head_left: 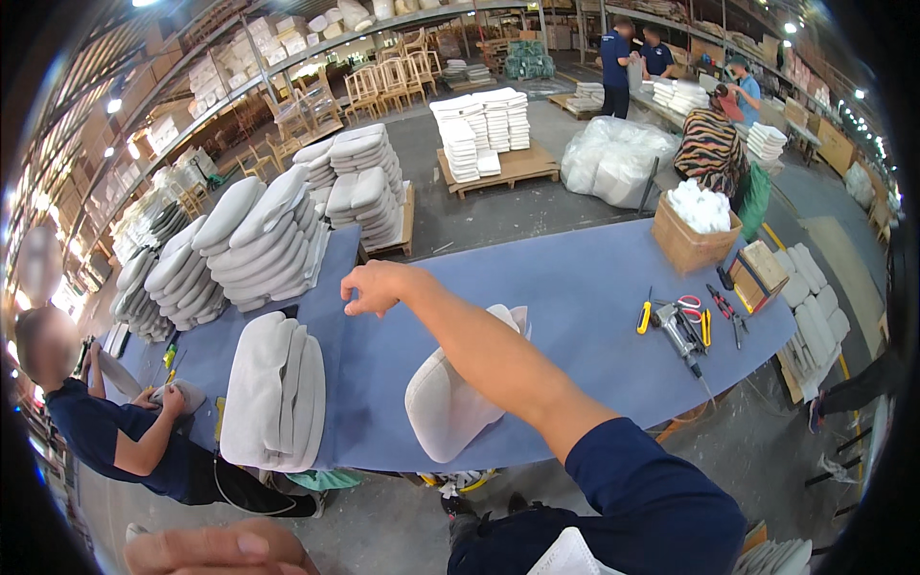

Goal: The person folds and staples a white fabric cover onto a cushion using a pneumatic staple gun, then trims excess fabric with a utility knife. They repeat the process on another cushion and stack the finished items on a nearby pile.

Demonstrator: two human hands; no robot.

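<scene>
Head | cushion nearer wearer than right grip | half-curled, empty | left grip unclear

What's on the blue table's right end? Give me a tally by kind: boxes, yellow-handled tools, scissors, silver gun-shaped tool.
Cardboard boxes: 2
Yellow-handled tools: 2
Red-handled scissors: 1
Silver gun-shaped tool: 1
Total: 6

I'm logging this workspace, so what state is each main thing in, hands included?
Right hand: above the blue table, fingers bent, nothing visible in it
Left hand: cut off at the lower edge; grip unclear
Light grey seat piece: on the table, partly hidden
Grey cushion pile: stacked
Cardboard box: open, heaped with white filling
Grey metal tool: lying down
</scene>
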